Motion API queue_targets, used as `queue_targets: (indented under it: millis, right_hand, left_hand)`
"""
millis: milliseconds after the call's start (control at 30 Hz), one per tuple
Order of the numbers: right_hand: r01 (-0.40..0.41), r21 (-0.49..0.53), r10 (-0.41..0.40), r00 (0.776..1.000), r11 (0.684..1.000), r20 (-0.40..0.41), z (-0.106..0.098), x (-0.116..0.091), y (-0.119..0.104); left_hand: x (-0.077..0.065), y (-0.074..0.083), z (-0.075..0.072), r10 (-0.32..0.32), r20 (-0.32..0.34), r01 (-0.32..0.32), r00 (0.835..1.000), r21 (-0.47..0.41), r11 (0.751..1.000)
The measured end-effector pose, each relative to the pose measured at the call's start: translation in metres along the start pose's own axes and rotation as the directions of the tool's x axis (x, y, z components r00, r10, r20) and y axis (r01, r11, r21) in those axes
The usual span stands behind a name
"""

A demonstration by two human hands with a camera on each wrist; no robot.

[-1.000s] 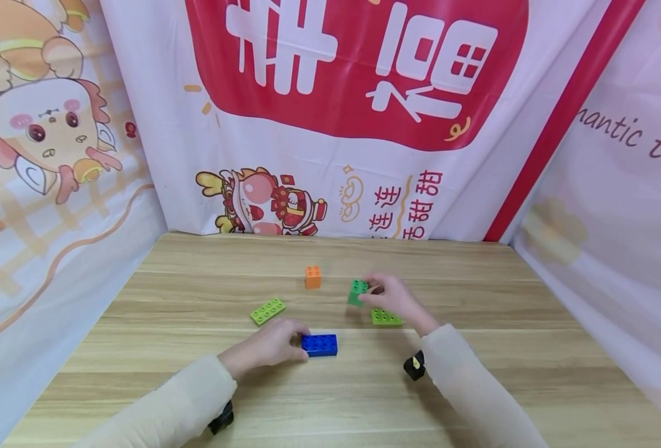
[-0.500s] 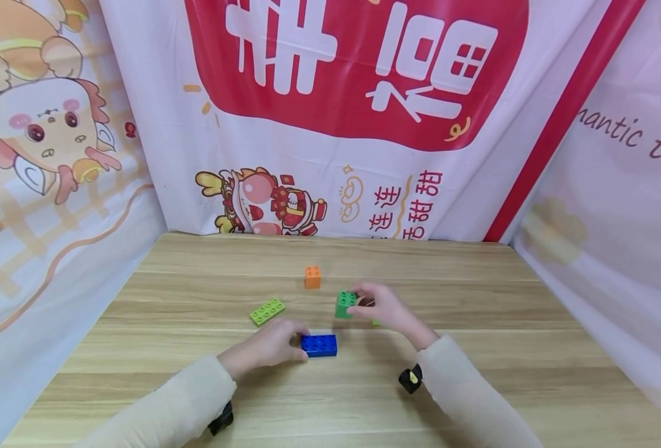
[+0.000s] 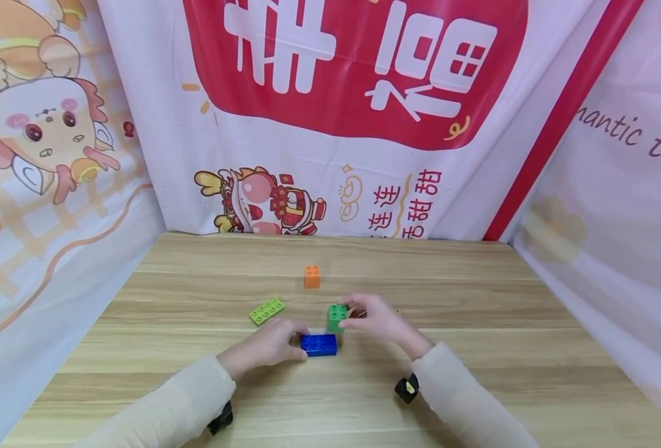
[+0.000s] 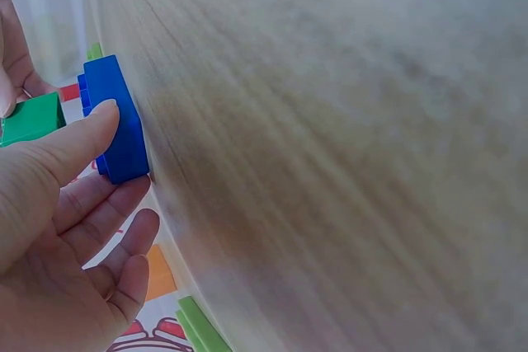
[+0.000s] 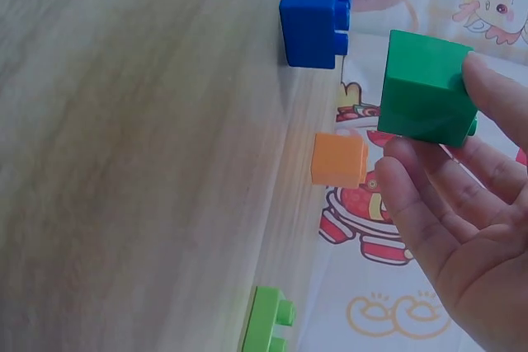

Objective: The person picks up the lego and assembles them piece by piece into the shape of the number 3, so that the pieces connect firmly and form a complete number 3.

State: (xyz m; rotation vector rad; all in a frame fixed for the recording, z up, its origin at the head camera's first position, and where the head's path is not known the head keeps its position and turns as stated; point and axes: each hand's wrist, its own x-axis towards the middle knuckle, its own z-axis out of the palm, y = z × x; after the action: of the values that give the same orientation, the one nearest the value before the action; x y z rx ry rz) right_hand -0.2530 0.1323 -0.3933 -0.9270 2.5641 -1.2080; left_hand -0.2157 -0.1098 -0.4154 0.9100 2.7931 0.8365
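— Where are the hands in the head view?
— Both sit around lower centre; the left hand (image 3: pixel 274 342) pinches the left end of the blue block (image 3: pixel 319 345), which lies on the table (image 3: pixel 330 410), studs up; the right hand (image 3: pixel 376 317) holds the green block (image 3: pixel 336 317) between thumb and fingers, just above the blue one's right end in the frame.
— Touching?
— Apart in the right wrist view; green looks lifted off the wood there.
— What worries you?
— The left grip covers one end only; a knock on the free right end could swivel the blue block; a loose pinch on the green one could let it twist or drop.
— Anything else in the way?
— The orange block (image 3: pixel 312 277) at upper centre and the lime block (image 3: pixel 266 311) left of it seem safe; the second lime block (image 5: pixel 262 323), mostly hidden behind the right hand in the head view, could be nudged by a careless wrist.
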Motion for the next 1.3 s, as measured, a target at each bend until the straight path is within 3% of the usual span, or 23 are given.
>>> queue_targets:
  millis: [233, 600, 1300]
  right_hand:
    - [0.028, 0.004, -0.028, 0.999, 1.0, 0.033, 0.008, -0.001, 0.0]
    - [-0.022, 0.014, 0.021, 0.998, 1.0, 0.065, 0.017, -0.002, -0.002]
    - [0.017, 0.014, -0.018, 0.996, 1.0, 0.085, 0.02, -0.003, -0.006]
  left_hand:
    - [0.0, -0.001, 0.0, -0.004, 0.007, 0.004, 1.0, 0.001, 1.0]
    - [0.001, -0.001, 0.001, -0.004, 0.007, 0.004, 1.0, -0.016, 1.0]
    - [0.001, -0.003, 0.001, -0.02, 0.007, 0.02, 1.0, -0.002, 1.0]
